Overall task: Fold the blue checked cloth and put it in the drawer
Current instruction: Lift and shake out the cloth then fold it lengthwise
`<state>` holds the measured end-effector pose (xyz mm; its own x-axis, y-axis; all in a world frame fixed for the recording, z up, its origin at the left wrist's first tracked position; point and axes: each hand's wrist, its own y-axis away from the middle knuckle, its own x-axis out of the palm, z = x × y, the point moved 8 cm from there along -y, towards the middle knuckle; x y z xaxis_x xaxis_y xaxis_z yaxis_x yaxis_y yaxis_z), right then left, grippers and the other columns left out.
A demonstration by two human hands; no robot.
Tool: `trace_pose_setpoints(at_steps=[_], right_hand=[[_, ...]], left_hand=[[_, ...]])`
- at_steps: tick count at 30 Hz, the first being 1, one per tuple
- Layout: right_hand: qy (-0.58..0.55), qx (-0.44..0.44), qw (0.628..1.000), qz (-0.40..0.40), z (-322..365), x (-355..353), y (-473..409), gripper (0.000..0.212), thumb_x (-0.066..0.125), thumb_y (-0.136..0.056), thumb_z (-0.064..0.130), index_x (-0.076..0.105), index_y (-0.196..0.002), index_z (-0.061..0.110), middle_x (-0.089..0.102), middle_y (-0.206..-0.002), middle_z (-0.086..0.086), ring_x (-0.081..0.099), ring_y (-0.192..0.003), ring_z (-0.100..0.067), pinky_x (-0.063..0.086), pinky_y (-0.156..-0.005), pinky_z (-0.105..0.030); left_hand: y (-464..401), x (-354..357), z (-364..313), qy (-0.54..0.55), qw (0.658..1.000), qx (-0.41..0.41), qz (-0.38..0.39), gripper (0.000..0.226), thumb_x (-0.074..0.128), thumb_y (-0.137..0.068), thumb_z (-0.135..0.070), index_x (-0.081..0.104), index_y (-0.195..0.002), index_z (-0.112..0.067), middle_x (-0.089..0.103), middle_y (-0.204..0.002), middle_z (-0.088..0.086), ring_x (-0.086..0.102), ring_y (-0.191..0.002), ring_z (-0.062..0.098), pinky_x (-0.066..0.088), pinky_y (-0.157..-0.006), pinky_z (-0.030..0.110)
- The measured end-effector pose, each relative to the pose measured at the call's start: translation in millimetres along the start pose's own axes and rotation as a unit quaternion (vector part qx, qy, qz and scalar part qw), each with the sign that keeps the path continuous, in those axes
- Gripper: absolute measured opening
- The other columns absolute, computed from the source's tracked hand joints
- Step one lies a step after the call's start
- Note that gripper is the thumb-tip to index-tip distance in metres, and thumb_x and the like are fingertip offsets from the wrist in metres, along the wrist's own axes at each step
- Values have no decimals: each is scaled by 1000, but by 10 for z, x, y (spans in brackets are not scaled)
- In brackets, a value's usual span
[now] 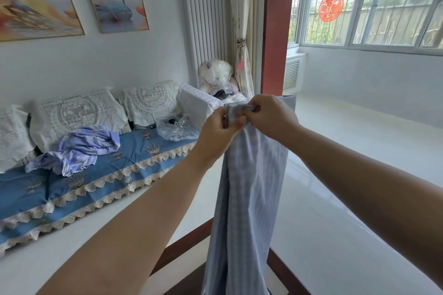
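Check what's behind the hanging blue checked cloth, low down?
Behind the blue checked cloth: dark red-brown wooden rails showing either side, white floor beyond. Where the rails meet is covered.

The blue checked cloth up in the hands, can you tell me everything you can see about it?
The pale blue checked cloth looks like thin, soft woven fabric with faint white lines. It hangs straight down in long loose folds, doubled over itself, in front of the person. Its top edges are bunched together where the left hand and the right hand pinch them side by side. Its lower part drops past a dark red-brown wooden frame and out of the picture.
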<state>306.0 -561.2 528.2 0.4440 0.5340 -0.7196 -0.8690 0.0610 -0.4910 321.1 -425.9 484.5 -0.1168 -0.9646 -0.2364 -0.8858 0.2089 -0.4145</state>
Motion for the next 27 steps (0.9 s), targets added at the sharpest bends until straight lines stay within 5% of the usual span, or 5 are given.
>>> trace_pose_setpoints(at_steps=[8,12,15,20,27], right_hand=[[163,-66,982,68,-13,-270,-177,61,39,-62,87,60,-75,32,45,-104,5,39,-107,-18,33,-97,-39],[226,-58,961,151,-396,-432,-315,79,42,-58,87,69,-109,33,25,-151,9,13,-140,-23,8,-115,-51],[253,7,934,251,-822,-510,-326,77,49,-69,78,63,-122,24,20,-157,4,15,-143,-25,12,-115,-48],[186,44,937,294,-1139,-567,-166,72,57,-67,70,71,-106,10,68,-106,-11,61,-95,-27,45,-90,-33],[-107,-103,981,124,-484,-777,12,23,78,-73,28,60,-67,15,55,-61,-3,51,-57,-16,42,-58,-25]], left_hand=[[-197,-181,-202,21,999,22,-40,14,56,-94,-16,69,-88,-18,66,-81,9,57,-73,20,51,-69,43],[-327,-390,-318,3,999,14,-51,18,55,-95,-21,68,-83,-21,69,-81,0,63,-77,16,52,-79,38],[-382,-561,-387,12,998,22,-52,20,54,-96,-21,69,-83,-25,70,-78,-7,63,-74,9,51,-76,30],[-391,-766,-310,1,997,11,-80,21,55,-96,-20,69,-81,-24,69,-75,-10,61,-69,5,50,-68,23],[-285,-1244,-106,-2,978,-48,-203,28,50,-95,-35,63,-82,-13,60,-79,6,54,-72,17,44,-70,32]])
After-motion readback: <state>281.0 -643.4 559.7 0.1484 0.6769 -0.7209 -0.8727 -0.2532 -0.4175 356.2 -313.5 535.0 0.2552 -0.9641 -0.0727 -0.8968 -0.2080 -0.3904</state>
